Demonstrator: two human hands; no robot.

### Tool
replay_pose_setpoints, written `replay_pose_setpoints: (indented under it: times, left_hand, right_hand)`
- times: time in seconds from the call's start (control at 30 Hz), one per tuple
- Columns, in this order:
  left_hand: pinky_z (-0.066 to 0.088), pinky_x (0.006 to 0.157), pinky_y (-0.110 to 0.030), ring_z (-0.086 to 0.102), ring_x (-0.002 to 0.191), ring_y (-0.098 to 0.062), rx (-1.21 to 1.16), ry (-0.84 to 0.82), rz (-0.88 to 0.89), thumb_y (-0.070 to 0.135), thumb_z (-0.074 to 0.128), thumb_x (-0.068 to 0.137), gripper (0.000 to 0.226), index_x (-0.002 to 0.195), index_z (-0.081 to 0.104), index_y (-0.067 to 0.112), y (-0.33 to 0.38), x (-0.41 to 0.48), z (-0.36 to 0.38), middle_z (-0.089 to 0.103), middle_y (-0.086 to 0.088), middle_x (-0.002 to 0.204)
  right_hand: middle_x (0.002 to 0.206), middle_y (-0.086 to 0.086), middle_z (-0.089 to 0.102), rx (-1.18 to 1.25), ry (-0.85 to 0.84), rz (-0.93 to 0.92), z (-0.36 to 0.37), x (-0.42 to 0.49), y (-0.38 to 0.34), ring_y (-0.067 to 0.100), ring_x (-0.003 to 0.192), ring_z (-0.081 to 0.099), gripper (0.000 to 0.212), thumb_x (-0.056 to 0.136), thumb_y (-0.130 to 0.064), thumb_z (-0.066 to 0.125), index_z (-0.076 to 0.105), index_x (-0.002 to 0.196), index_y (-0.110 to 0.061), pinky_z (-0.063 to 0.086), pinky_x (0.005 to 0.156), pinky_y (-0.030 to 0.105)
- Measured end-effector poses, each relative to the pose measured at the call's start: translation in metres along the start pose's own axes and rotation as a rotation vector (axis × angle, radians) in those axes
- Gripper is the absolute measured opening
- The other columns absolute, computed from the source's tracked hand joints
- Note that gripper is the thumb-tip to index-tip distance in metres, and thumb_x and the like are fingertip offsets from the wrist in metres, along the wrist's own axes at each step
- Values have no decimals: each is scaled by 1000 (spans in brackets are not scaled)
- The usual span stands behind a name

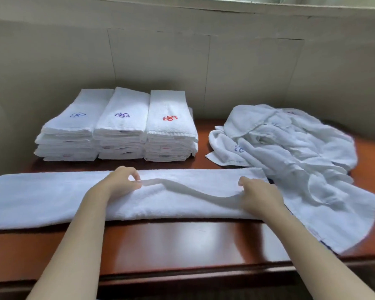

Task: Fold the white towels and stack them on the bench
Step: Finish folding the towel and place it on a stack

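The long white towel (52, 198) ran off the frame's left edge; small labels on the folded white towel stacks (117, 148) were perhaps striped, too small to read.

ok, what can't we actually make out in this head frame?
- Left end of the long towel: cut off by the frame's left edge.
- Towel count in the folded stacks: layers too fine, backs hidden.
- Unfolded pile: towels overlap, number unclear.
- Fingertips of both hands, left and right: partly tucked under the towel's fold.

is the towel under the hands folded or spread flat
Partly folded: the long towel lies as a doubled strip, and both hands pinch its upper layer's edge.
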State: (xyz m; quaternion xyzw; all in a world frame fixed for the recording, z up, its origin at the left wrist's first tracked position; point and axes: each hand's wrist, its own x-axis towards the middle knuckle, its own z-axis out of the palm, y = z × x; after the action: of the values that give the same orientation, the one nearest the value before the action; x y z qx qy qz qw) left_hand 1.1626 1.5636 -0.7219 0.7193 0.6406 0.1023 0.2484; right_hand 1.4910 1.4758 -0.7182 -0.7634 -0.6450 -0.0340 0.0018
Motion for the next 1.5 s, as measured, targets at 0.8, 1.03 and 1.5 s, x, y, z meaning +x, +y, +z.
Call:
replay_pose_setpoints:
  times: [0.8, 1.03, 1.5]
  left_hand:
    - [33, 94, -44, 41, 115, -29, 242, 390, -250, 29, 51, 93, 7, 97, 57, 31, -63, 2, -26, 54, -3, 117]
    - [34, 89, -42, 41, 106, -33, 347, 606, -230, 31, 57, 92, 17, 98, 68, 19, -69, 6, -14, 55, -10, 108]
    - [39, 88, -45, 39, 112, -35, 230, 612, -433, 2, 45, 90, 38, 120, 60, 17, -89, -10, -28, 39, -16, 122]
  right_hand:
    - [98, 23, 62, 377, 641, 301, 32, 54, 34, 41, 96, 55, 37, 78, 9, 50, 57, 112, -1, 33, 82, 44]
    - [120, 20, 54, 179, 250, 345, 33, 58, 30, 38, 112, 48, 31, 89, -1, 42, 49, 119, -5, 41, 89, 40]
    - [119, 7, 51, 152, 121, -234, 37, 60, -83, 31, 111, 44, 33, 101, -29, 30, 54, 119, -14, 38, 88, 37]
